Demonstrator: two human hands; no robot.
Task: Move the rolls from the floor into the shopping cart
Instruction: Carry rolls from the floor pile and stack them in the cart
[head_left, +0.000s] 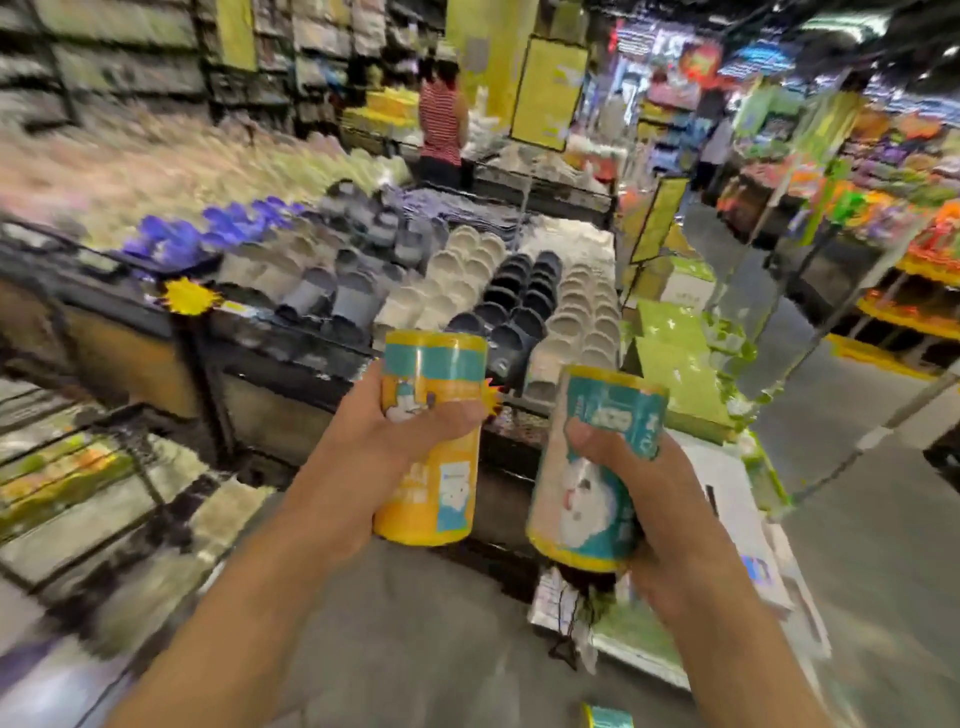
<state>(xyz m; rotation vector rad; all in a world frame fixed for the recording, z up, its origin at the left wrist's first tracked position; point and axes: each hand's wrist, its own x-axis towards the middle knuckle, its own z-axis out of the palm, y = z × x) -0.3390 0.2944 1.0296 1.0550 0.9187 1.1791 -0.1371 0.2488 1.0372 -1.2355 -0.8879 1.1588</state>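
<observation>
My left hand (374, 447) grips an upright yellow and teal roll (436, 374) in front of me, thumb across its front. My right hand (644, 493) grips a second roll (587, 493) of the same kind, tilted slightly, with a white cartoon animal on its label. Both rolls are held in the air at about the same height, a short gap between them. A third roll (608, 717) lies on the grey floor at the bottom edge. The wire frame of the shopping cart (119, 483) shows at the left, blurred.
A display table of slippers (467, 291) stands straight ahead. Green and white boxes (685, 364) are stacked at the right of it. A person in a striped top (441, 124) stands farther back. An aisle of grey floor (857, 519) runs along the right.
</observation>
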